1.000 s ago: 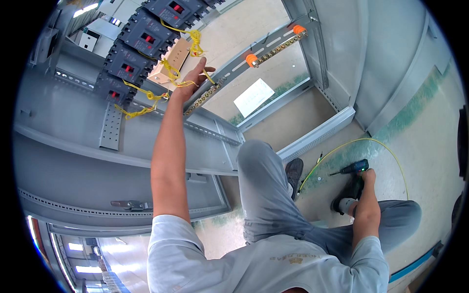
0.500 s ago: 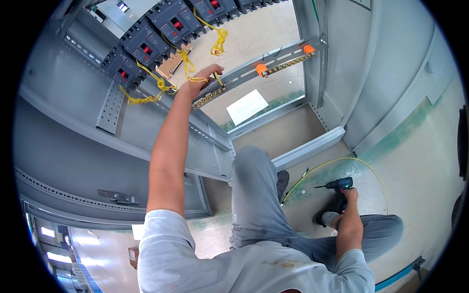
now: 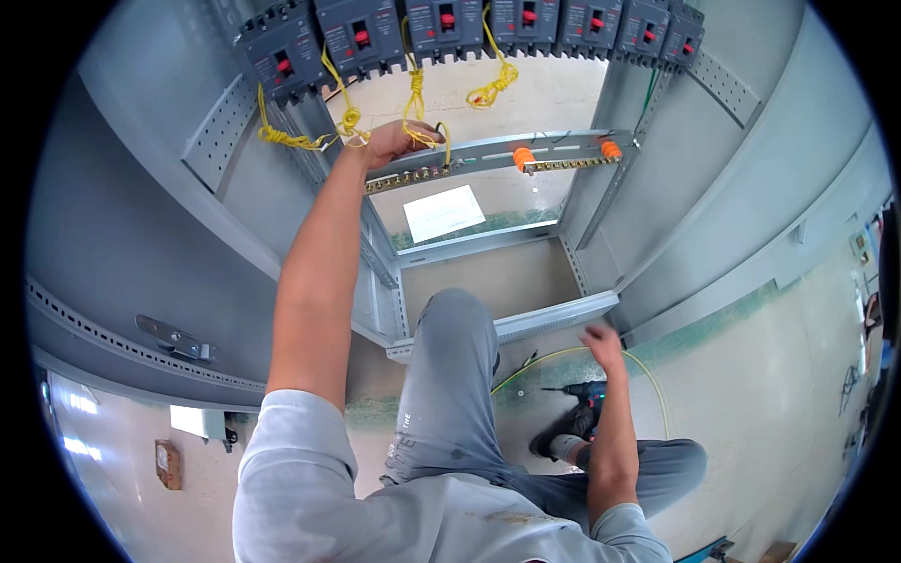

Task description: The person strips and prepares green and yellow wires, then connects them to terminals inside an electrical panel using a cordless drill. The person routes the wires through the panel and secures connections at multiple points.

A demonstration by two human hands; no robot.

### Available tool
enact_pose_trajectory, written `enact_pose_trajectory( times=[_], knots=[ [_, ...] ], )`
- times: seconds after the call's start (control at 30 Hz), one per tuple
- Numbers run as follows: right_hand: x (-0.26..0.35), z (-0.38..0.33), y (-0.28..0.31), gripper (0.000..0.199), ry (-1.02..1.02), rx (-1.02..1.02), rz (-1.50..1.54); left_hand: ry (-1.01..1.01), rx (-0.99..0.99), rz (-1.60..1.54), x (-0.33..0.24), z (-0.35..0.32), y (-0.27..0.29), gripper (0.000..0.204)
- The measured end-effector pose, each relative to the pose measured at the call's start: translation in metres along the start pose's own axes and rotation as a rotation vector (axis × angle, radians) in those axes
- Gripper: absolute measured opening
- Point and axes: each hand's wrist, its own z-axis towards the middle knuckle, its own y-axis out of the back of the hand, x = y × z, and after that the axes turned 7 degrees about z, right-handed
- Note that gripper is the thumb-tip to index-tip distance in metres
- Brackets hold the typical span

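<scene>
My left hand (image 3: 402, 143) reaches into the grey cabinet, its fingers closed around a short yellow-green wire (image 3: 448, 145). That wire curves down to a brass terminal bar (image 3: 405, 178) with a row of screws, just below the hand. Yellow tied wire bundles (image 3: 417, 98) hang close by from the dark circuit breakers (image 3: 445, 28). Over the floor, my right hand (image 3: 603, 345) is raised with nothing in it, its fingers loosely apart. Below it, a cordless drill (image 3: 589, 388) lies beside my shoe (image 3: 554, 437), partly hidden by my forearm.
A second brass bar (image 3: 572, 164) sits on orange insulators (image 3: 523, 158) at the right of the crossrail. A white sheet (image 3: 444, 214) lies behind the frame. Along the floor curves a long yellow-green wire (image 3: 652, 375). The cabinet's bottom rail (image 3: 554, 317) crosses before my knee.
My right hand has let go of the drill and risen toward the cabinet. The drill now rests on the floor. My left hand stays at the wire while the view has shifted.
</scene>
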Motion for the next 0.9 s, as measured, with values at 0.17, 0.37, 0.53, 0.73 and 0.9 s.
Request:
enact_pose_trajectory(
  times=[0.17, 0.37, 0.53, 0.73, 0.9],
  knots=[
    [0.297, 0.047, 0.012, 0.029, 0.552, -0.052, 0.262, -0.127, -0.192, 0.663, 0.022, 0.021, 0.005, 0.039],
    [0.438, 0.158, -0.035, 0.035, 0.848, -0.042, 0.114, -0.204, -0.242, 0.641, 0.023, 0.023, -0.003, 0.035],
    [0.463, 0.214, -0.076, 0.033, 0.718, 0.249, 0.093, -0.295, -0.294, 0.636, 0.022, 0.023, -0.005, 0.029],
    [0.456, 0.223, -0.102, 0.026, 0.743, 0.194, 0.162, -0.185, -0.488, 0.665, 0.041, 0.034, -0.008, 0.033],
    [0.450, 0.220, -0.108, 0.019, 0.940, 0.035, 0.177, -0.174, -0.592, 0.737, 0.037, 0.033, -0.019, 0.045]
  ],
)
